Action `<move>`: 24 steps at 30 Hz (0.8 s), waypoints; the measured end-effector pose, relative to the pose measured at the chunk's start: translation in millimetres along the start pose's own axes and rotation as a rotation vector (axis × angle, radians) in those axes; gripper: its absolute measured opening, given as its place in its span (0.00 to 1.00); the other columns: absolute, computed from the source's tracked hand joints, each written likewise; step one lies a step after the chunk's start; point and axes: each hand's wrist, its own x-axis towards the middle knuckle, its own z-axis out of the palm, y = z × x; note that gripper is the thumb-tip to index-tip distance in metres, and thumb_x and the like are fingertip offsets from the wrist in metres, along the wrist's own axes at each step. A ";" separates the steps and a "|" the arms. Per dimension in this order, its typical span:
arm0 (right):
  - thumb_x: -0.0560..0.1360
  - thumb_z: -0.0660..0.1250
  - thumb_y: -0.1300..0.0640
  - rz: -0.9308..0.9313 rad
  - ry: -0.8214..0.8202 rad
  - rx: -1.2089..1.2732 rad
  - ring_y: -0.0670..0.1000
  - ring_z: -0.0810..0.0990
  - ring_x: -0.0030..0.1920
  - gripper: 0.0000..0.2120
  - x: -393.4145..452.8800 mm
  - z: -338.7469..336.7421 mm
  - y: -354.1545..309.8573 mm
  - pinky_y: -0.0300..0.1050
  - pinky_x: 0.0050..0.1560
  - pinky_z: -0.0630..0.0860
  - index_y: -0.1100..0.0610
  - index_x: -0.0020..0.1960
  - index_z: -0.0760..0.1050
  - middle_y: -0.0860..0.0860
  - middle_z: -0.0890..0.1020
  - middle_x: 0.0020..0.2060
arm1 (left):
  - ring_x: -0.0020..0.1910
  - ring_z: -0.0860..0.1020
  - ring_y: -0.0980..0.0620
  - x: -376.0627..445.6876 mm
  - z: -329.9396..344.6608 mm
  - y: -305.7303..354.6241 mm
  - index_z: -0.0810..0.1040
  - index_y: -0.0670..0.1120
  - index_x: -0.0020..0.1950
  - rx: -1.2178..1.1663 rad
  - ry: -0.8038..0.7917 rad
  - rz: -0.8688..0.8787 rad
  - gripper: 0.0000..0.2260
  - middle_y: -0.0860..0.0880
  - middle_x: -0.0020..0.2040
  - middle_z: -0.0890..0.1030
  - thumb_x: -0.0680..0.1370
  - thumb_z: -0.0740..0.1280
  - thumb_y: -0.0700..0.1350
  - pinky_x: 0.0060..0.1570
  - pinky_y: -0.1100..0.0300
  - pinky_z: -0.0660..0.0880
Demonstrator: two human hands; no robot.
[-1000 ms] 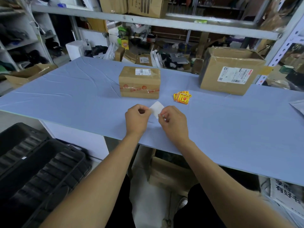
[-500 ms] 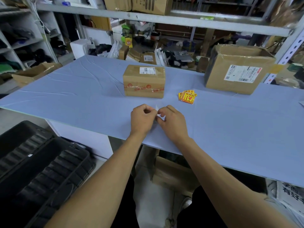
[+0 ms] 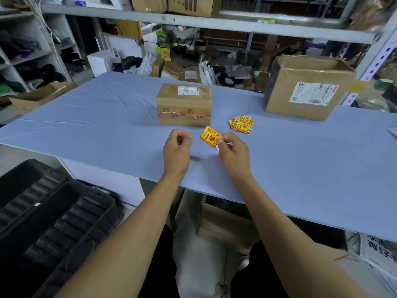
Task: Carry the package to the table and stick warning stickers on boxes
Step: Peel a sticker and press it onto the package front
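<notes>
A small taped cardboard box [image 3: 184, 104] with a white label stands in the middle of the blue table [image 3: 86, 125]. Just in front of it, my right hand [image 3: 233, 152] pinches a yellow and red warning sticker [image 3: 211, 136] by its lower right corner, printed side toward me. My left hand [image 3: 177, 150] hovers a little to the left of the sticker with its fingers curled and apart from it; I see nothing in it. A small pile of the same stickers [image 3: 241, 124] lies on the table to the right of the box.
A larger open cardboard box [image 3: 305, 89] stands at the back right of the table. A black plastic crate [image 3: 43, 222] sits on the floor at my left. Another carton [image 3: 223, 224] lies under the table. Cluttered metal shelves stand behind the table.
Both hands were together on a white sheet seen from its back. Now they are apart, the sticker's printed side faces me, and only the right hand holds it.
</notes>
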 end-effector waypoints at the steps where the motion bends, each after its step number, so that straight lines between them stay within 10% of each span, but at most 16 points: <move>1: 0.80 0.63 0.60 0.032 -0.011 0.033 0.42 0.71 0.29 0.07 0.3 -1.0 -0.3 0.30 0.31 0.67 0.58 0.42 0.73 0.51 0.74 0.31 | 0.42 0.75 0.56 0.2 0.1 -0.6 0.76 0.46 0.46 0.022 0.007 0.013 0.01 0.53 0.42 0.79 0.78 0.66 0.42 0.45 0.63 0.75; 4: 0.80 0.63 0.60 0.052 -0.074 0.049 0.45 0.69 0.29 0.08 1.6 0.0 0.6 0.38 0.32 0.67 0.61 0.42 0.73 0.51 0.73 0.30 | 0.44 0.77 0.56 0.8 0.7 -2.4 0.78 0.46 0.48 0.084 -0.023 0.076 0.01 0.53 0.44 0.80 0.78 0.68 0.41 0.43 0.73 0.73; 24: 0.75 0.71 0.55 0.015 -0.024 -0.108 0.44 0.75 0.31 0.09 84.5 23.2 -5.8 0.42 0.37 0.73 0.59 0.41 0.80 0.46 0.78 0.30 | 0.43 0.82 0.51 72.5 18.3 2.2 0.85 0.45 0.42 0.340 0.029 0.038 0.04 0.49 0.41 0.85 0.74 0.74 0.45 0.47 0.56 0.79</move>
